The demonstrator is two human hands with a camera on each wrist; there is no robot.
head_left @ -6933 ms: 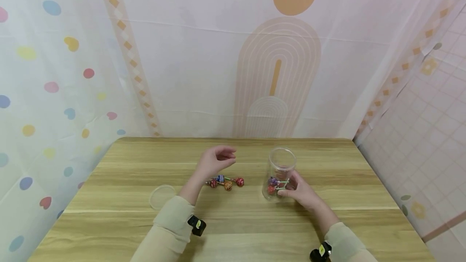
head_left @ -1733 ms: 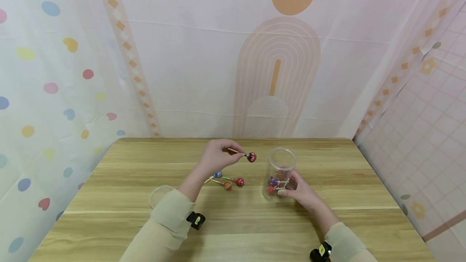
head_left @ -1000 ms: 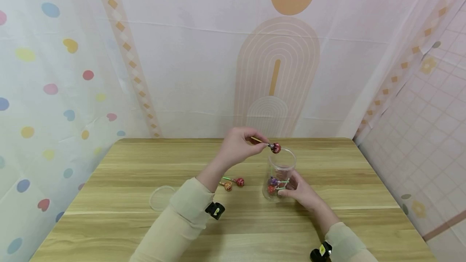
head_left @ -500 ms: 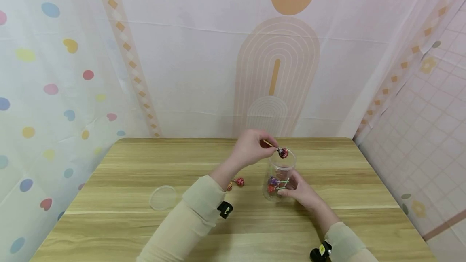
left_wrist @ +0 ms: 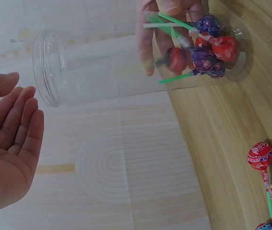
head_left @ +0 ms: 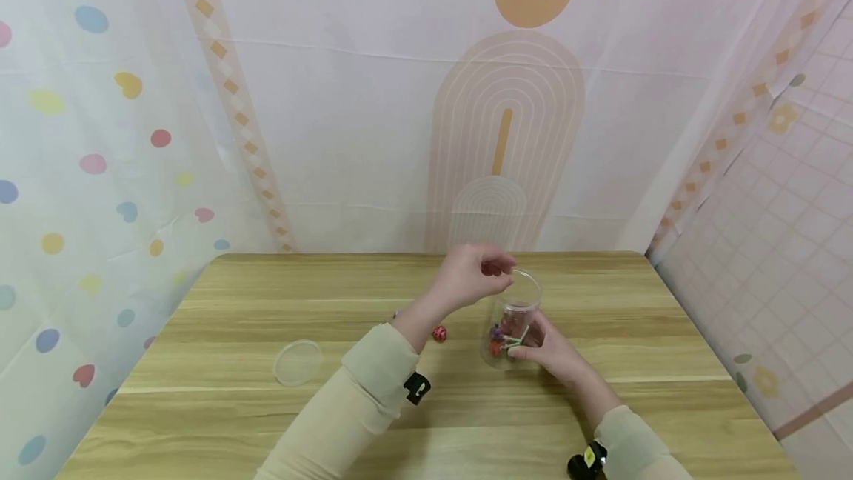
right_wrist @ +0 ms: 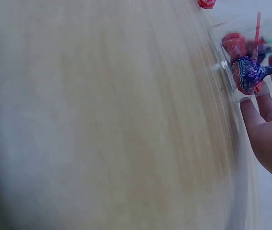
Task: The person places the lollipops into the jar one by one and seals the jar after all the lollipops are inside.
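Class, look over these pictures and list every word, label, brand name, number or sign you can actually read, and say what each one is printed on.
None can be read.
Lollipop wrappers in the clear jar: printed patterns, too blurred to read.
Red lollipop on the table: white marks on the wrapper, too small to read.
Lid: no print shows.
Backdrop: shapes only, no letters.
Black wrist devices: a yellow-green mark, not legible.

No words, brands or numbers can be read in any view. The wrappers of the lollipops (left_wrist: 208, 45) inside the clear jar (left_wrist: 126, 62) carry printed colour patterns, and the red lollipop (left_wrist: 259, 156) lying on the table (left_wrist: 222, 139) shows pale marks that may be lettering, but they are too small and blurred to make out. The black wrist strap (head_left: 416, 388) bears a small light mark, not legible.
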